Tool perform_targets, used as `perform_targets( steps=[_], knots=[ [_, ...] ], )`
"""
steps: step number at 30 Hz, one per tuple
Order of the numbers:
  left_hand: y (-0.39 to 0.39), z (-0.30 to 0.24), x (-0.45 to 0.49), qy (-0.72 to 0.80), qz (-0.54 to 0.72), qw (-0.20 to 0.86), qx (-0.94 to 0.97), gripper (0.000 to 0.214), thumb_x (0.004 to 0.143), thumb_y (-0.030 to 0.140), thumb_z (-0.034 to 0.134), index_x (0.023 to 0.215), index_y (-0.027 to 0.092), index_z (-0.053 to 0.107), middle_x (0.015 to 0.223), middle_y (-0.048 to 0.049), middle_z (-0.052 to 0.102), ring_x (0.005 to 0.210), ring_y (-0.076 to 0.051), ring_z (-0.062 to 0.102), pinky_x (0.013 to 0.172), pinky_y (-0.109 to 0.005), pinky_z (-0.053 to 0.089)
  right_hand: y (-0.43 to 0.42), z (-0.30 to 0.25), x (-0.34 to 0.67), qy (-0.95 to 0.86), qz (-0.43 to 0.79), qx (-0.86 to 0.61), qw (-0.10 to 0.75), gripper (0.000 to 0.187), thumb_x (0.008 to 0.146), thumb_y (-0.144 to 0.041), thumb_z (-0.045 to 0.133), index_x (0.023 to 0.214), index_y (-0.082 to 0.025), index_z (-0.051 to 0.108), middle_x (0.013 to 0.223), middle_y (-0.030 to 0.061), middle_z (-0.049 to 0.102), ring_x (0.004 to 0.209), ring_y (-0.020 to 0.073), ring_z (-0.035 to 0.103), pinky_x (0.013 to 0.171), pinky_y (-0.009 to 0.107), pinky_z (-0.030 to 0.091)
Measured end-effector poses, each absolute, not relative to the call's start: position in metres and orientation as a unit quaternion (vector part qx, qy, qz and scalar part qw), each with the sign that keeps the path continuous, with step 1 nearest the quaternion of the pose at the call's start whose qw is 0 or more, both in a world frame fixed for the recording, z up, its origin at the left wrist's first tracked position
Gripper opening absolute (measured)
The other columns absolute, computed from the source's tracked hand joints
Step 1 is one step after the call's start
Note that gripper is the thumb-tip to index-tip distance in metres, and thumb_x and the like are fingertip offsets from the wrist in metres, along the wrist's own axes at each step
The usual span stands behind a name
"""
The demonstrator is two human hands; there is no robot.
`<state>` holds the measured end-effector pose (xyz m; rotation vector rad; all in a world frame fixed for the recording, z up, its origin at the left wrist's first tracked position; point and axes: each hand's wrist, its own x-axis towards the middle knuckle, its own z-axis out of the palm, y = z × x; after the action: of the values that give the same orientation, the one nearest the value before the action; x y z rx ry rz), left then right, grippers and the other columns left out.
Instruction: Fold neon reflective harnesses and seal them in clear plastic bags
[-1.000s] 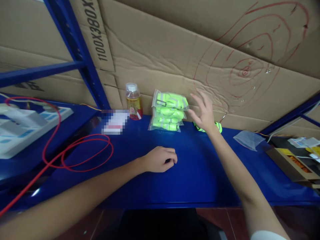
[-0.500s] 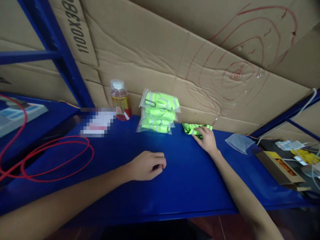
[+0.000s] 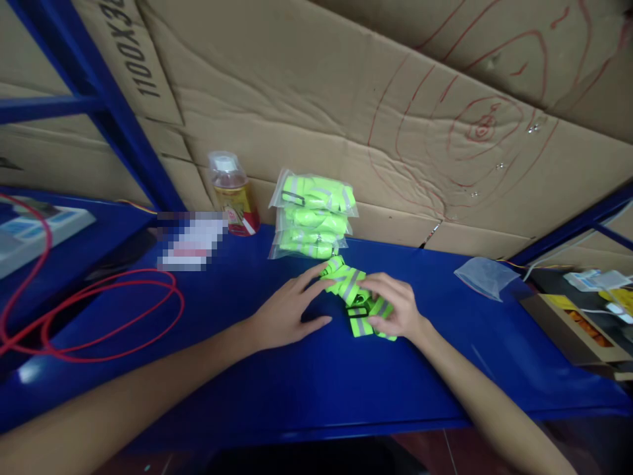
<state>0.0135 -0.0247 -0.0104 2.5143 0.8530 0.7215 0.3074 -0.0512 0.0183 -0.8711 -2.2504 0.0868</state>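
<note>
A neon-yellow reflective strap (image 3: 352, 290) with grey bands and a black buckle lies bunched on the blue shelf (image 3: 306, 376), near its middle. My right hand (image 3: 393, 310) grips the strap's right end, fingers curled over it. My left hand (image 3: 289, 310) rests beside the strap with its fingers spread, fingertips touching the strap's left end. Behind them stands a stack of clear bags (image 3: 312, 214) holding the same yellow straps, leaning on the cardboard wall.
A bottle with a red label (image 3: 235, 194) and a blurred white card (image 3: 190, 241) sit at the back left. Red cable coils (image 3: 99, 310) lie at left. An empty clear bag (image 3: 484, 277) and an open cardboard box (image 3: 573, 323) are at right.
My right hand took the loose strap from the back of the shelf and dragged it toward the middle. My left hand opened from a loose fist and reached to the strap.
</note>
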Motion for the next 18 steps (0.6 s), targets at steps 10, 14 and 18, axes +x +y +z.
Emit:
perform_targets(
  steps=[10, 14, 18],
  knots=[
    [-0.021, -0.010, 0.013, 0.383, 0.317, 0.179, 0.849, 0.066, 0.093, 0.026, 0.071, 0.152, 0.021, 0.044, 0.142, -0.0151, 0.054, 0.136, -0.035, 0.054, 0.118, -0.055, 0.049, -0.053, 0.014, 0.299, -0.850, 0.133, -0.426, 0.281, 0.074, 0.082, -0.057, 0.086, 0.146, -0.028, 0.062, 0.136, 0.0124, 0.071, 0.123, 0.0328, 0.070, 0.105, 0.048, 0.058],
    [-0.015, -0.009, 0.009, 0.347, 0.319, 0.221, 0.853, 0.068, 0.093, 0.021, 0.070, 0.155, 0.024, 0.043, 0.160, -0.0135, 0.043, 0.150, -0.032, 0.046, 0.128, -0.050, 0.042, -0.053, 0.009, 0.296, -0.837, 0.208, -0.392, 0.319, 0.046, 0.092, -0.034, 0.077, 0.137, -0.031, 0.068, 0.130, 0.0068, 0.076, 0.117, 0.0276, 0.074, 0.101, 0.044, 0.060],
    [-0.007, -0.007, 0.001, 0.258, 0.285, 0.262, 0.885, 0.064, 0.095, 0.023, 0.070, 0.155, 0.025, 0.046, 0.158, -0.0121, 0.048, 0.149, -0.028, 0.049, 0.128, -0.046, 0.042, -0.050, 0.006, 0.298, -0.780, 0.295, -0.407, 0.373, 0.032, 0.092, -0.039, 0.078, 0.121, -0.026, 0.075, 0.116, 0.0061, 0.081, 0.100, 0.0270, 0.078, 0.088, 0.041, 0.063]
  ],
)
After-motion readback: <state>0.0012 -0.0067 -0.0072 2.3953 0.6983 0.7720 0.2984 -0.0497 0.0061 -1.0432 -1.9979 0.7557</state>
